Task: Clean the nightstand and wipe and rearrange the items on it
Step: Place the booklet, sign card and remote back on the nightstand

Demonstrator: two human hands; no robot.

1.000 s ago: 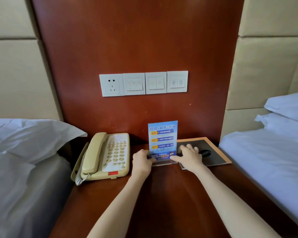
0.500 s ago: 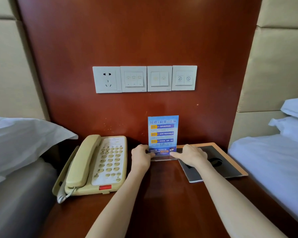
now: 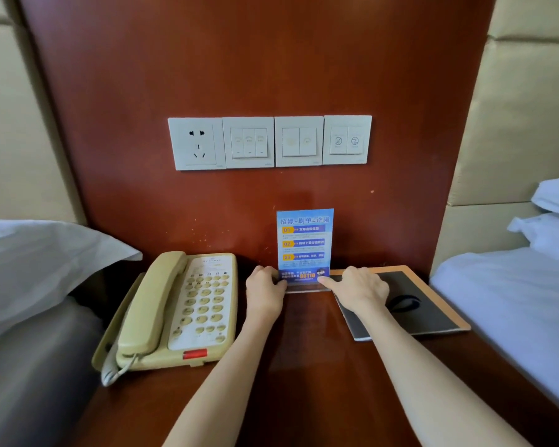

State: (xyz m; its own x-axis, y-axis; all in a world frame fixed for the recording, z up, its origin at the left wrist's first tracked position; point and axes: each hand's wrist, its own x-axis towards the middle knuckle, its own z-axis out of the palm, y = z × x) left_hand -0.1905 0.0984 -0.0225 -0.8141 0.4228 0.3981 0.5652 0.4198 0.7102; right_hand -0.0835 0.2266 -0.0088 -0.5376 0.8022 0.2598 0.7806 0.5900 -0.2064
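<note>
While both hands are working at the rear of the nightstand, the wood worktop is lying bare across its front half, with no cloth in view. From the worktop's centre, the cream telephone is sitting at 9 o'clock, handset on its cradle. The dark orange-edged pad is lying flat at 2 o'clock, and a small dark ring-shaped item is resting on it; its identity cannot be told. The blue sign holder is standing upright at 12 o'clock, close to the red wall panel, below the switch plates.

The left hand is closing its fingers on the left edge of the holder's clear base. The right hand is pressing its fingers against the right edge of that base, while its palm is lying over the pad's near corner. Both hands are therefore clamping the holder's base from opposite sides.

The step in hand is judged to be rearranging: the holder is being positioned at the back centre. The next move is calling for a square alignment to the wall, a gentle release so the light holder is not tipping, and then attention to the pad and telephone.
</note>
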